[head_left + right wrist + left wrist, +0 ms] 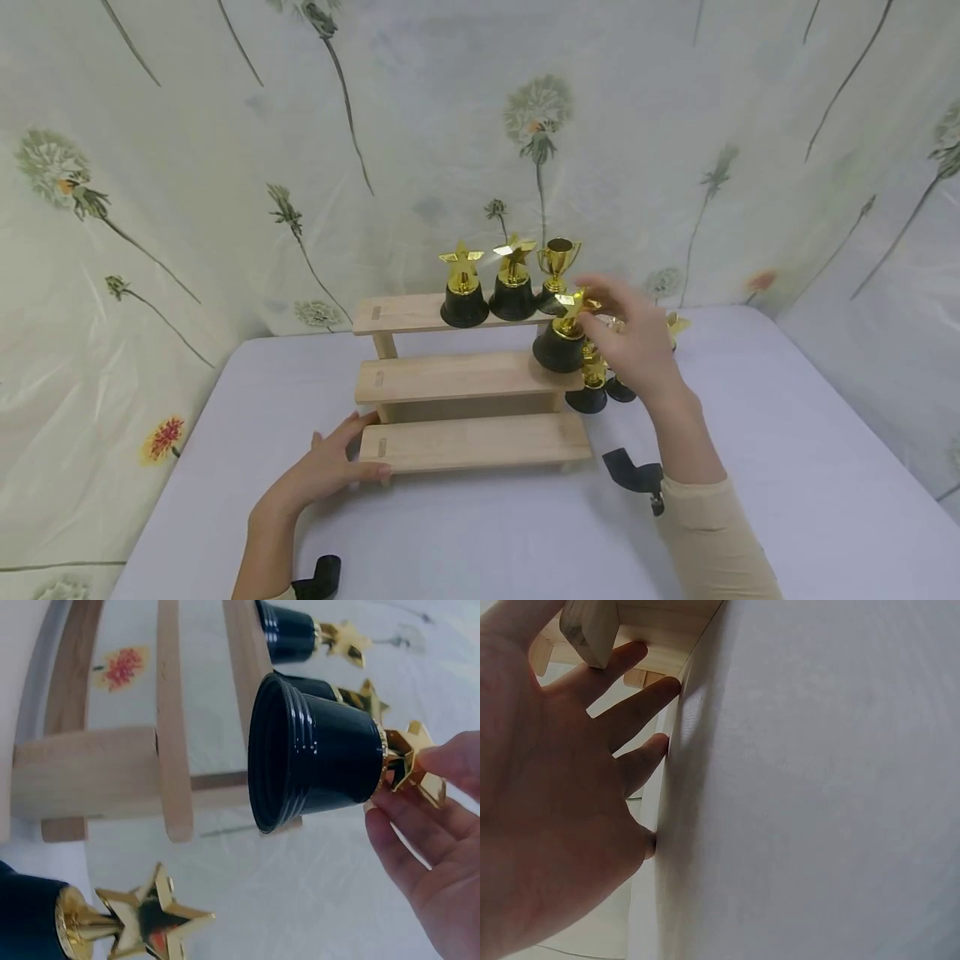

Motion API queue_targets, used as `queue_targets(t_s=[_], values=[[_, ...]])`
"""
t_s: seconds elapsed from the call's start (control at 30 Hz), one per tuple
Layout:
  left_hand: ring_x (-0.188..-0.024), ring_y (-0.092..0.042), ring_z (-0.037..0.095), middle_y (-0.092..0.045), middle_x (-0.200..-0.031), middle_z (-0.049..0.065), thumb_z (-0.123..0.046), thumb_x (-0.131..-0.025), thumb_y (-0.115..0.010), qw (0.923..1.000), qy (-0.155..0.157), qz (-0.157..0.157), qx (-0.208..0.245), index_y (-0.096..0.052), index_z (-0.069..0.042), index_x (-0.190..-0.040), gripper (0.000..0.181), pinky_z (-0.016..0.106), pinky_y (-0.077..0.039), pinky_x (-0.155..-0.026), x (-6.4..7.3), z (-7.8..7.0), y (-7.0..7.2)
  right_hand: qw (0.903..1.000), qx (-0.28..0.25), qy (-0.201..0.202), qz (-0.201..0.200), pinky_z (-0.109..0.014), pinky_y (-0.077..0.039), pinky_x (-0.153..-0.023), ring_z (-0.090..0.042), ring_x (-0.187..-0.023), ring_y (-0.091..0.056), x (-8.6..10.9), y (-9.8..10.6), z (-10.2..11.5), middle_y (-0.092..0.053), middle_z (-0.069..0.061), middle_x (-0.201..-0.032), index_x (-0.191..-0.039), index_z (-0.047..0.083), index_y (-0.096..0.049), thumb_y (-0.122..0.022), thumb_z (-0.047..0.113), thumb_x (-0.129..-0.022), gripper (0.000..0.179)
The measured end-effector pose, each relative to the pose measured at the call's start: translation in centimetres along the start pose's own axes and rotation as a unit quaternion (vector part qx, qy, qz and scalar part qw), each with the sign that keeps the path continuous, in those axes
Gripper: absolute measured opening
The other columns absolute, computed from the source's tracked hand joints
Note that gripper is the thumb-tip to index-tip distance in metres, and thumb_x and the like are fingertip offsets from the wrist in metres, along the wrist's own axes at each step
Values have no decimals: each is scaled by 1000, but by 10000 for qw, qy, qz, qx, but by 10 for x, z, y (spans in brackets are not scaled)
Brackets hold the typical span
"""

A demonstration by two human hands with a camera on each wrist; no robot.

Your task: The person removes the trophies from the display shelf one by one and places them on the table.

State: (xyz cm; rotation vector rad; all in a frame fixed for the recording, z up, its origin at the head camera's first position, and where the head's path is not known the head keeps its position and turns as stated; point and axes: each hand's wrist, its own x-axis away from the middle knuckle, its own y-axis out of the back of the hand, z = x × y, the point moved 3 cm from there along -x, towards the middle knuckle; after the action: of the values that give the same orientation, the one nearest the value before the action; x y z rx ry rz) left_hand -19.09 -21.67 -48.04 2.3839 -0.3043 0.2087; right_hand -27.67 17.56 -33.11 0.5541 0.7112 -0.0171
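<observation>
My right hand (633,337) pinches a star trophy (322,754) by its gold star. Its black base is tilted, hanging close over the right end of the middle shelf (465,377) in the head view. The trophy belongs beside a three-tier wooden stand, whose top shelf (405,313) carries two star trophies (463,287) and a gold cup trophy (558,260) on its right half. At the stand's left end, my left hand (318,471) has its thumb at the front of the bottom shelf (480,443) and its fingers spread behind. Those fingers look straight in the left wrist view.
Several more trophies (587,398) stand on the white-covered table (480,542) just right of the stand, partly hidden by my right hand. Behind the table hangs a dandelion-print sheet (420,150). Each wrist carries a black mount (633,473).
</observation>
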Motion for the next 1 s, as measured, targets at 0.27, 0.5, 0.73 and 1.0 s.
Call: queue_targets(t_s=[0.27, 0.5, 0.73, 1.0], values=[[-155, -12, 38, -29, -163, 14, -52, -76, -80, 10000, -75, 0, -30, -38, -20, -154, 94, 71, 16, -115, 0, 2, 0, 9981, 380, -244, -410, -8, -47, -89, 12, -95, -59, 1, 23, -8, -72, -9, -109, -125, 15, -66, -66, -2, -88, 41], [-155, -12, 38, -29, -163, 13, -51, -76, -80, 10000, -78, 5, 27, -38, -20, -153, 93, 70, 16, -116, 1, 1, 0, 9955, 607, -220, -689, -6, -48, -80, 17, -91, -57, 1, 40, -22, -72, -9, -104, -122, 10, -67, -64, -5, -86, 39], [-155, -11, 39, -29, -163, 15, -52, -76, -80, 10000, -47, 14, 41, -39, -19, -153, 93, 71, 17, -115, 0, 2, -1, 9886, 1215, -623, -638, -6, -41, -76, -21, -103, -68, 3, 54, -34, -72, -10, -114, -125, 15, -65, -60, 0, -90, 39], [-155, -12, 40, -28, -163, 15, -52, -75, -81, 9999, -14, -20, 120, -40, -20, -152, 93, 70, 18, -115, -1, 3, -1, 9791, 1605, -1172, -441, -18, -45, -81, -34, -109, -67, 5, 69, -45, -70, -14, -120, -130, 16, -62, -54, 6, -94, 38]])
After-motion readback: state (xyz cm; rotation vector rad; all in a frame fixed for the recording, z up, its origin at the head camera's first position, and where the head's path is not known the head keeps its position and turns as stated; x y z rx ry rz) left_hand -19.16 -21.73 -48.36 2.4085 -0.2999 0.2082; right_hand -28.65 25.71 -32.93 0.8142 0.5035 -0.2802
